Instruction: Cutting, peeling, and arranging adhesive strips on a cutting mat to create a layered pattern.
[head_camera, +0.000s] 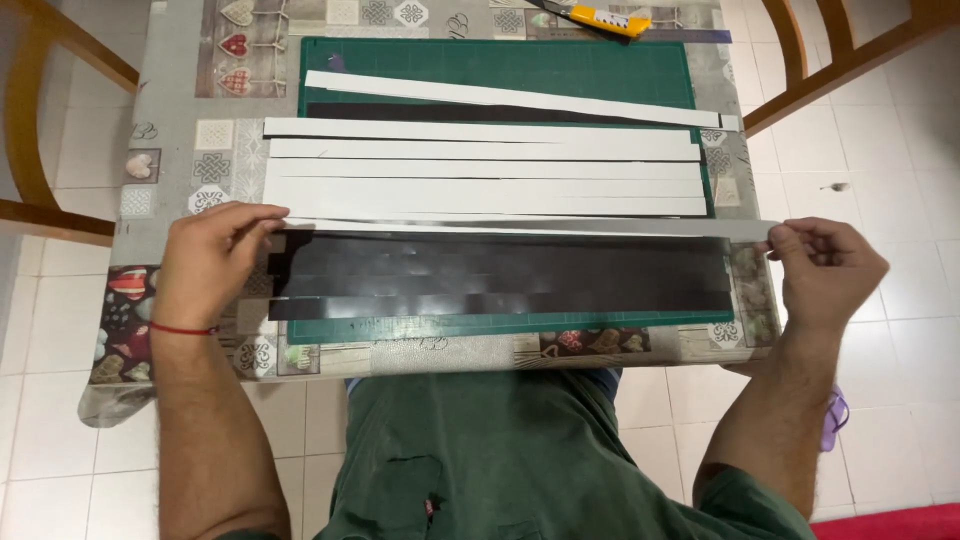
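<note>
- Left hand (208, 262) lies at the left end of a long thin strip (520, 229). Its fingers (262, 218) are closed on that end in a light pinch at the fingertips.
- Right hand (828, 268) is at the far right end of the same strip, just off the counter (165, 150) edge. Thumb and forefinger are closed on the tip; the other fingers are curled loosely.
- The strip spans nearly the whole counter width, stretched between the two hands. It lies just above a wide dark sheet (500, 275) and just below the stack of white strips (485, 165).
- The dark sheet and white strips rest on a green cutting mat (500, 65). One more white strip (510, 97) lies askew further up the mat.
- A yellow knife (600, 18) sits at the far edge, well apart from both hands.
- Handling, judged: the strip looks very light, thin and floppy. It would likely sag or twist if held at one end only and would crease easily. Hold at both ends, as now, under slight tension.
- The pinch needs little force; the surface looks smooth and may slip.
</note>
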